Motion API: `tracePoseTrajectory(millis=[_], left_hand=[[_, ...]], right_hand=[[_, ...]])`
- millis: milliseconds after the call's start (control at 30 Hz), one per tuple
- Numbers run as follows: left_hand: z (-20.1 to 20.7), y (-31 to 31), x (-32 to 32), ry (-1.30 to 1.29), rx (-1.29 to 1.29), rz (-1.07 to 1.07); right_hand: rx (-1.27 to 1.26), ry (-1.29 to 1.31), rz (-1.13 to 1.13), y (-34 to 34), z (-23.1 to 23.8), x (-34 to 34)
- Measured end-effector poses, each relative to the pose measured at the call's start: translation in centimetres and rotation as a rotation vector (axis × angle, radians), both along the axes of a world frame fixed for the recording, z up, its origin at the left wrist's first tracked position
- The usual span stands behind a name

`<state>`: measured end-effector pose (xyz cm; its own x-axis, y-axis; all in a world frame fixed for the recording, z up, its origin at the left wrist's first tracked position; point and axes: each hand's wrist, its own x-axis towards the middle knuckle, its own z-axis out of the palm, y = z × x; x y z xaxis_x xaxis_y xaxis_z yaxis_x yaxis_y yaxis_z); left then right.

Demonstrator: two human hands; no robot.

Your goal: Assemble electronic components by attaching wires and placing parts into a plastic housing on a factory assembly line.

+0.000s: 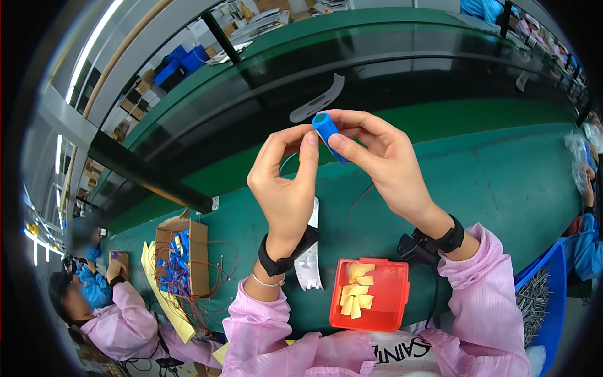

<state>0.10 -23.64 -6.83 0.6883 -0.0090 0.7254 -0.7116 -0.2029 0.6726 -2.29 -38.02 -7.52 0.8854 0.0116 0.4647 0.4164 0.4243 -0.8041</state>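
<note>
A blue cylindrical battery (326,132) is held up at a tilt above the bench, with its round end toward the top. My right hand (383,147) grips it between thumb and fingers from the right side. My left hand (282,182) is pinched closed, its thumb and forefinger touching the battery's left edge. Whatever lies between those fingertips is too small to make out. A thin dark wire (355,205) hangs below my hands. Under them on the green bench, a red plastic tray (394,295) holds several small yellow pieces (357,290).
To the left, a cardboard box (200,257) overflows with blue batteries and red wires beside a yellow sheet (164,295). A white curved part (308,264) lies beneath my left wrist. A grey curved part (319,100) rests on the dark belt ahead. A blue bin (553,314) of metal pins stands right.
</note>
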Motion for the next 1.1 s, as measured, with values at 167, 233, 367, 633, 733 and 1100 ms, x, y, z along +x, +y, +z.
tracePoseTrajectory(millis=[167, 233, 367, 633, 733, 1100], left_hand=[[3.1, 1.4, -1.1, 0.041, 0.03, -0.035], [1.7, 1.6, -0.4, 0.117, 0.018, -0.086], [1.6, 1.2, -0.3, 0.167, 0.008, -0.147], [2.1, 1.8, -0.7, 0.166, 0.042, -0.125], [1.9, 1.9, -0.4, 0.166, 0.056, -0.121], [1.4, 1.0, -0.6, 0.027, 0.152, 0.063]], right_hand=[[-0.037, 0.048, 0.019, 0.5, 1.9, -0.8], [-0.045, 0.082, 0.017, 0.2, 0.5, -0.2], [-0.052, 0.102, 0.026, -0.7, 0.4, -0.2], [-0.102, 0.086, -0.004, -0.6, 1.0, -0.4], [-0.149, 0.047, -0.056, -0.7, 0.7, -0.3], [-0.233, 0.015, -0.178, -0.1, 0.3, -0.4]])
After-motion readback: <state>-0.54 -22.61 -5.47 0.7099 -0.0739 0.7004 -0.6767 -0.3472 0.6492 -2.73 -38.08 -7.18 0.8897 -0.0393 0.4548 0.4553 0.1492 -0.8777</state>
